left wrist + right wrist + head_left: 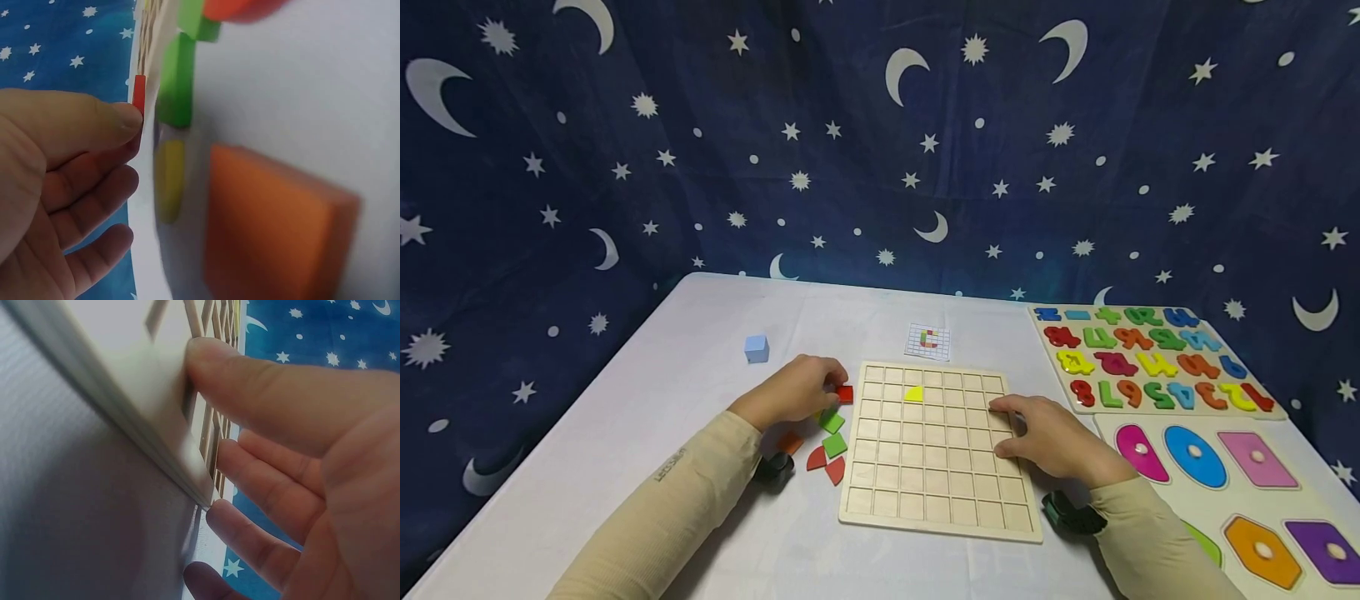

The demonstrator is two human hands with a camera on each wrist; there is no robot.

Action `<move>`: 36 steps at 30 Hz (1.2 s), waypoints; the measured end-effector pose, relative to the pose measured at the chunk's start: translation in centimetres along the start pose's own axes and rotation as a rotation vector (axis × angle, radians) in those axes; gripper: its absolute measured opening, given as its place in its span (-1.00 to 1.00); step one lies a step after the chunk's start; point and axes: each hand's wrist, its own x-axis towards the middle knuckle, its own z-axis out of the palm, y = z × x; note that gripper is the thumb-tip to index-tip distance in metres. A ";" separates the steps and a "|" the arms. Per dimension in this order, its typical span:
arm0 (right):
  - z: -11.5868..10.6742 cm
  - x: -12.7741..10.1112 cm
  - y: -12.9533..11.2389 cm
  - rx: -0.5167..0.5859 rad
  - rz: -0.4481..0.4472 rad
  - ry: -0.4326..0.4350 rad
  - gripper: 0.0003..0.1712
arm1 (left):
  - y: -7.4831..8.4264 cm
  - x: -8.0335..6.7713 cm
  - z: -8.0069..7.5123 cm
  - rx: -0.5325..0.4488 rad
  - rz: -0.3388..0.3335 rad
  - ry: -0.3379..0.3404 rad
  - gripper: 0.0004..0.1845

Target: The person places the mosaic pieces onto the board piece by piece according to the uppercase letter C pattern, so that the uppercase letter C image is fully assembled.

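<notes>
Pinching left fingers [94, 170]: thumb and fingertip gripping the red tile [846, 394].
Red tile, place: jutting past the fingertips, just beside the grid board's [937, 458] left edge, towards its far left corner.
Red tile, handling: probably light, stiff, smooth enough to slip; best taken by opposite sides.
Right fingers [269, 481]: extended and parted, gripping nothing, at the board's right edge.
Grid board, handling: likely rigid and light enough to slide; steady it by its rim.
Green tiles [832, 420]: on the bench [790, 558], beside the board's left edge.
</notes>
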 end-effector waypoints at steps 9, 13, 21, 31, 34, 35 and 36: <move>-0.1 0.0 0.0 0.000 -0.001 0.001 -0.26 | 1.2 0.5 -0.1 -0.042 0.032 0.008 -0.73; 0.0 0.1 0.1 0.003 0.006 -0.002 -0.26 | 2.0 1.0 0.1 -0.042 0.084 0.015 -0.74; 0.0 0.0 0.1 0.004 0.009 -0.004 -0.26 | 4.1 2.4 0.7 -0.020 0.135 0.010 -0.73; 0.0 0.1 0.0 0.001 0.003 0.003 -0.25 | 6.1 4.1 1.5 -0.019 0.209 -0.022 -0.75; 0.0 0.1 0.0 -0.001 0.002 0.005 -0.25 | 6.4 4.4 1.8 -0.021 0.223 -0.025 -0.75; 0.1 0.1 0.0 -0.002 0.003 0.006 -0.25 | 6.5 4.4 1.9 -0.021 0.225 -0.026 -0.75; 0.1 0.1 0.0 -0.002 0.004 0.006 -0.25 | 6.5 4.5 2.0 -0.021 0.227 -0.026 -0.75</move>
